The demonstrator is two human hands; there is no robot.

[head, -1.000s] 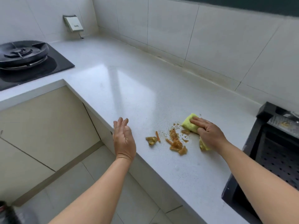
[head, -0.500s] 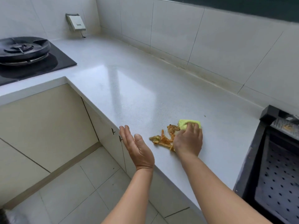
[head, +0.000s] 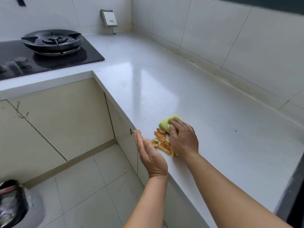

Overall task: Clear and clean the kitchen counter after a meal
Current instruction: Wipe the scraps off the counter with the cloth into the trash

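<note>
A pile of orange food scraps [head: 162, 142] lies at the front edge of the white counter [head: 164, 83]. My right hand [head: 183, 139] presses a green cloth [head: 166, 123] flat on the counter, right behind the scraps and touching them. My left hand [head: 148, 153] is cupped, palm up and empty, just off the counter edge beside the scraps.
A black gas hob [head: 49, 51] with a burner sits at the far left. A white wall socket [head: 109, 18] is in the corner. A black sink edge [head: 294, 199] is at the right. A bin with a dark liner [head: 11, 203] stands on the floor, lower left.
My right hand has pushed the cloth and scraps left toward the counter edge, gathering them into one pile. My left hand has turned palm up and come close to the edge.
</note>
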